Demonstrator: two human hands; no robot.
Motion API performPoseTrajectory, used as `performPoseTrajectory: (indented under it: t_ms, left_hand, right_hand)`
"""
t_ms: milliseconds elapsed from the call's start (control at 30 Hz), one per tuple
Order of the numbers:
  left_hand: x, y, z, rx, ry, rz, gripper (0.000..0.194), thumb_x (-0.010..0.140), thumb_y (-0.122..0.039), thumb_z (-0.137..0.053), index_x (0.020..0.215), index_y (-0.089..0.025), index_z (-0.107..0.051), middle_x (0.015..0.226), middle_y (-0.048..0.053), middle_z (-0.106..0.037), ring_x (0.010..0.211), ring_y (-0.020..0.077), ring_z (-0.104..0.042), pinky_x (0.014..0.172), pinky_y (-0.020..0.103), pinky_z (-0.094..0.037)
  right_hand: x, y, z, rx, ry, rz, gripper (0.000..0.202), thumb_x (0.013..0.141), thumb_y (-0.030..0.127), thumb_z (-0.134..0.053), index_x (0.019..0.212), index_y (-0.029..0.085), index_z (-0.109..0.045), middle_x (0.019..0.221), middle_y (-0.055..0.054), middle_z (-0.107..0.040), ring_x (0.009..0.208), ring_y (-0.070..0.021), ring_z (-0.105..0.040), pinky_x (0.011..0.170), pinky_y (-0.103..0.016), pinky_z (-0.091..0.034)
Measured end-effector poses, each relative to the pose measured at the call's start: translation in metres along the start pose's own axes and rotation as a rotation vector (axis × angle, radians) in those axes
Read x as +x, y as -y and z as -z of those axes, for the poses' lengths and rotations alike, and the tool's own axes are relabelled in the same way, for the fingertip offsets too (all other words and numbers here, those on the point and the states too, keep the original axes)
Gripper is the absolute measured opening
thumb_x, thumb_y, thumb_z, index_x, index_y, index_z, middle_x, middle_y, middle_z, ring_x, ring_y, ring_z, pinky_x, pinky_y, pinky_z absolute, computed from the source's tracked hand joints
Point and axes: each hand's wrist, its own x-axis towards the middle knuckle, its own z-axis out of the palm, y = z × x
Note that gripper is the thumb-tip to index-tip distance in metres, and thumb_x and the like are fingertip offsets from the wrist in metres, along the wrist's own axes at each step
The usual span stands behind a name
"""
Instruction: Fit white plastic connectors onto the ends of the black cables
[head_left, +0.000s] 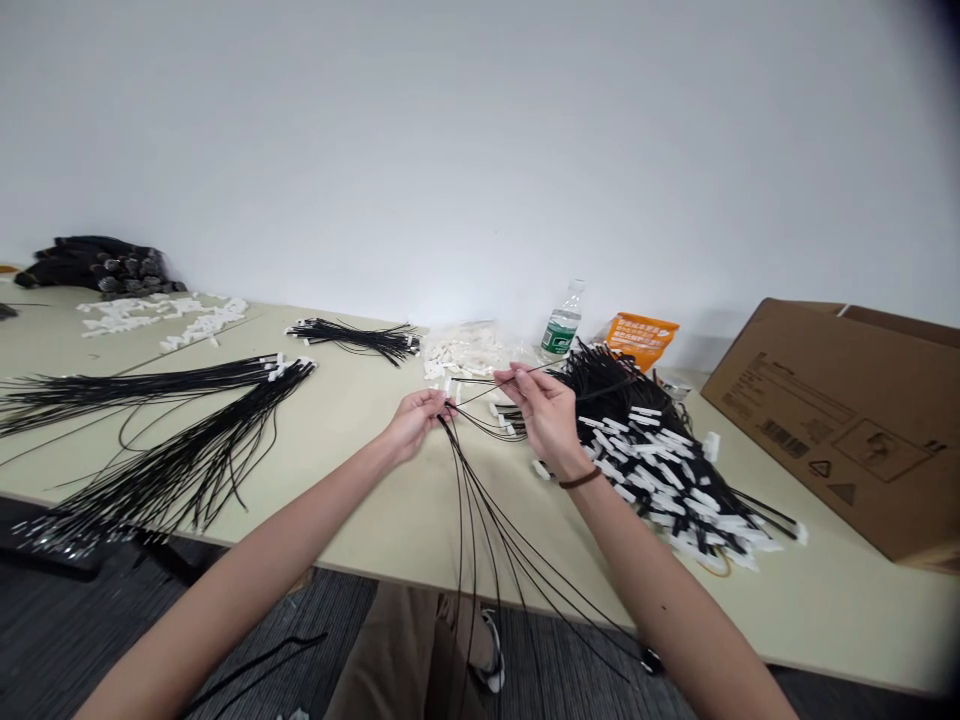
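Note:
My left hand [421,423] is closed in a pinch around a bundle of thin black wires [480,490], whose loose ends fan down over the table's front edge. Some of these wires, with white connectors [504,420], stick out between my two hands. My right hand [544,408] pinches a thin black wire just to the right of the left hand, above the table. What sits right at the left fingertips is partly hidden. Beside my right wrist lies a large pile of black cables with white connectors [660,470].
Black wire bundles [202,440] lie at left, a shorter bundle [356,338] behind. White pieces fill a clear bag [465,348] and lie loose [165,315] near dark bundled cables [101,265]. A bottle [562,325], an orange packet [641,338] and a cardboard box [832,430] stand at right.

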Motion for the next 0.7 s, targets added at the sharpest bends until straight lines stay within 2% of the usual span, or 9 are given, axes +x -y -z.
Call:
performPoseTrajectory:
  t_ms: [133, 200, 267, 367, 467, 567, 700]
  left_hand:
    - [-0.001, 0.0, -0.001, 0.01, 0.001, 0.022, 0.011, 0.07, -0.019, -0.064, 0.073, -0.01, -0.059, 0.074, 0.005, -0.06, 0.063, 0.0106, -0.056, 0.064, 0.025, -0.044]
    - [-0.002, 0.0, -0.002, 0.015, 0.011, 0.032, 0.009, 0.071, -0.017, -0.063, 0.073, -0.009, -0.059, 0.074, 0.005, -0.06, 0.063, 0.0101, -0.056, 0.064, 0.024, -0.044]
    - [-0.002, -0.001, -0.002, 0.017, 0.027, 0.05, 0.007, 0.072, -0.016, -0.061, 0.073, -0.009, -0.059, 0.074, 0.005, -0.06, 0.063, 0.0097, -0.056, 0.064, 0.024, -0.044]
    - [-0.003, -0.002, -0.003, 0.007, 0.061, 0.077, 0.006, 0.074, -0.014, -0.06, 0.072, -0.009, -0.059, 0.074, 0.005, -0.06, 0.063, 0.0088, -0.056, 0.064, 0.023, -0.044]
    - [-0.004, -0.002, -0.002, -0.018, 0.09, 0.089, 0.005, 0.074, -0.013, -0.059, 0.072, -0.009, -0.058, 0.075, 0.004, -0.06, 0.062, 0.0078, -0.056, 0.062, 0.021, -0.044]
    - [-0.004, -0.003, -0.001, -0.044, 0.116, 0.089, 0.005, 0.074, -0.013, -0.061, 0.072, -0.01, -0.058, 0.075, 0.004, -0.06, 0.061, 0.0074, -0.056, 0.063, 0.02, -0.045]
    - [-0.005, -0.003, 0.0, -0.067, 0.134, 0.084, 0.008, 0.072, -0.015, -0.063, 0.072, -0.01, -0.057, 0.073, 0.003, -0.06, 0.06, 0.007, -0.056, 0.062, 0.019, -0.046]
  right_hand:
    - [0.013, 0.008, 0.01, 0.102, -0.214, 0.013, 0.031, 0.063, 0.036, -0.073, 0.088, 0.019, -0.066, 0.078, 0.001, -0.064, 0.075, -0.0099, -0.06, 0.071, -0.026, -0.051]
    - [0.017, 0.012, 0.016, 0.014, -0.292, 0.081, 0.035, 0.067, 0.037, -0.069, 0.097, 0.02, -0.064, 0.081, 0.001, -0.063, 0.066, -0.007, -0.055, 0.06, -0.022, -0.046]
    - [0.017, 0.015, 0.02, -0.213, -0.326, 0.235, 0.033, 0.076, 0.037, -0.062, 0.103, 0.021, -0.063, 0.08, 0.0, -0.06, 0.062, -0.0068, -0.049, 0.057, -0.023, -0.042]
    - [0.01, 0.016, 0.019, -0.718, -0.226, 0.578, 0.023, 0.082, 0.033, -0.055, 0.099, 0.022, -0.067, 0.07, 0.0, -0.055, 0.067, -0.0109, -0.046, 0.065, -0.028, -0.04]
    - [0.0, 0.012, 0.014, -1.081, 0.023, 0.819, 0.014, 0.082, 0.027, -0.058, 0.087, 0.024, -0.071, 0.063, -0.001, -0.054, 0.066, -0.0133, -0.044, 0.067, -0.03, -0.038]
    - [-0.005, 0.005, 0.011, -1.201, 0.184, 0.901, 0.011, 0.081, 0.024, -0.059, 0.081, 0.022, -0.07, 0.063, -0.001, -0.056, 0.064, -0.013, -0.044, 0.065, -0.029, -0.037]
    - [-0.006, 0.002, 0.01, -1.212, 0.217, 0.926, 0.011, 0.082, 0.023, -0.058, 0.081, 0.019, -0.068, 0.064, 0.0, -0.057, 0.063, -0.0124, -0.044, 0.065, -0.029, -0.036]
